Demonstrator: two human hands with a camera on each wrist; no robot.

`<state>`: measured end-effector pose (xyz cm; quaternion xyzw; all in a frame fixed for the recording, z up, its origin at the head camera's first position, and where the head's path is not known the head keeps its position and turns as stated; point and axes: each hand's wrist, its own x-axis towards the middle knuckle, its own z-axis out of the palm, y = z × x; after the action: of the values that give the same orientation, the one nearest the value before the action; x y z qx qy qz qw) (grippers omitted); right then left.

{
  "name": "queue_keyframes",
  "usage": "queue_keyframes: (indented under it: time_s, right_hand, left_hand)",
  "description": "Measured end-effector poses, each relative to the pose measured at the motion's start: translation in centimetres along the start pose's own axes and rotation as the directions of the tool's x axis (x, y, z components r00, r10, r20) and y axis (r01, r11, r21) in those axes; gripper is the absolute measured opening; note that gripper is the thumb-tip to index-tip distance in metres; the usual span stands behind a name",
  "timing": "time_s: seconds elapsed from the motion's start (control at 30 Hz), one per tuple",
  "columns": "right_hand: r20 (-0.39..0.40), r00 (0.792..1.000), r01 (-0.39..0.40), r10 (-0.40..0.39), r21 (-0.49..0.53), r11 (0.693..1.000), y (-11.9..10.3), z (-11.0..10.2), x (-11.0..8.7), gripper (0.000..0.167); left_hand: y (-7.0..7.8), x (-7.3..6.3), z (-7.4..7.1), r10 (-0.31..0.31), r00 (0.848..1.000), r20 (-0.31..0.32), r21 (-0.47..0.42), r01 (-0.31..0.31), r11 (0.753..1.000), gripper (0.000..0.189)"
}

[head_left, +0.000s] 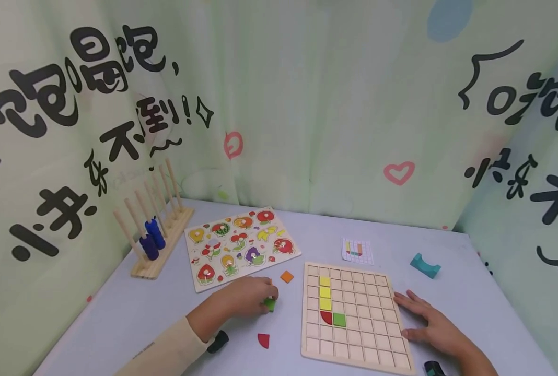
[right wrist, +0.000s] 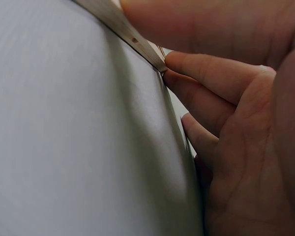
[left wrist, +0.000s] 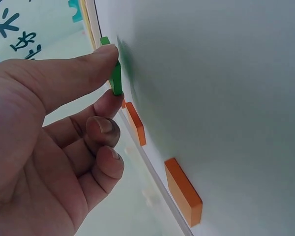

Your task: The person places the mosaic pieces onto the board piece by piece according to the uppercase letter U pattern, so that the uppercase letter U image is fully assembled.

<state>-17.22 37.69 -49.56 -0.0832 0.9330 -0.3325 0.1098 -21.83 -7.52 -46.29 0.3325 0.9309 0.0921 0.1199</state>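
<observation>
My left hand (head_left: 246,296) pinches a small green square tile (left wrist: 116,78) between thumb and fingertip, close over the table left of the wooden grid board. The other fingers are curled in the left wrist view. Set in the grid board (head_left: 356,351) are a column of yellow tiles (head_left: 324,292), a red quarter-circle tile (head_left: 326,317) below them and a green square tile (head_left: 339,319) beside the red one. Along the board's right edge rests my right hand (head_left: 436,326), fingers extended, with thumb and fingertips at the rim in the right wrist view.
Loose on the table lie a red quarter-circle tile (head_left: 264,341) and orange tiles (left wrist: 183,191). Behind the board are a pattern card (head_left: 357,250) and a teal arched block (head_left: 425,266). A fruit puzzle board (head_left: 251,265) and a peg rack (head_left: 154,269) stand back left.
</observation>
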Motion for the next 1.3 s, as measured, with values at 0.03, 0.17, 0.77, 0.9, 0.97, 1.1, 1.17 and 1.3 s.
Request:
queue_keyframes:
  time_s: [0.03, 0.17, 0.77, 0.9, 0.97, 1.1, 1.17, 1.3]
  right_hand:
    - [-0.002, 1.0, 0.003, -0.003, 0.0, 1.0, 0.0, 0.1, 0.0, 0.086]
    - [-0.005, 1.0, 0.012, -0.012, -0.003, 1.0, 0.0, 0.1, -0.1, 0.085]
    - [0.022, 0.999, -0.031, 0.031, -0.011, 0.999, 0.2, 0.1, 0.4, 0.088]
    - [0.024, 0.999, -0.032, 0.032, -0.016, 0.999, 0.3, 0.1, 0.4, 0.087]
    - [0.025, 0.999, -0.034, 0.034, -0.015, 0.999, 0.3, 0.2, 0.3, 0.087]
    - [0.022, 0.999, -0.034, 0.035, -0.024, 0.999, 0.2, 0.1, 0.3, 0.087]
    - [0.018, 0.999, -0.027, 0.027, -0.027, 0.999, 0.1, 0.1, 0.2, 0.087]
    - [0.005, 1.0, 0.0, 0.0, -0.023, 1.0, -0.1, 0.1, 0.1, 0.086]
  left_hand:
    - [0.1, 0.0, 0.1, 0.007, 1.0, -0.003, 0.002, -0.007, 1.0, 0.03]
    - [0.6, 0.4, 0.2, 0.025, 0.999, -0.02, 0.001, -0.025, 1.0, 0.029]
    - [2.4, 2.7, 0.2, 0.142, 0.984, -0.107, 0.033, -0.139, 0.99, 0.032]
    - [3.0, 3.2, 0.1, 0.139, 0.983, -0.123, 0.013, -0.138, 0.99, 0.032]
    - [3.4, 3.5, 0.0, 0.147, 0.982, -0.123, 0.013, -0.146, 0.989, 0.032]
    - [4.2, 4.0, -0.2, 0.174, 0.978, -0.117, 0.028, -0.172, 0.985, 0.031]
    - [4.6, 4.3, -0.2, 0.182, 0.977, -0.113, 0.036, -0.179, 0.983, 0.031]
    - [5.5, 4.8, -0.4, 0.203, 0.974, -0.103, 0.053, -0.198, 0.979, 0.03]
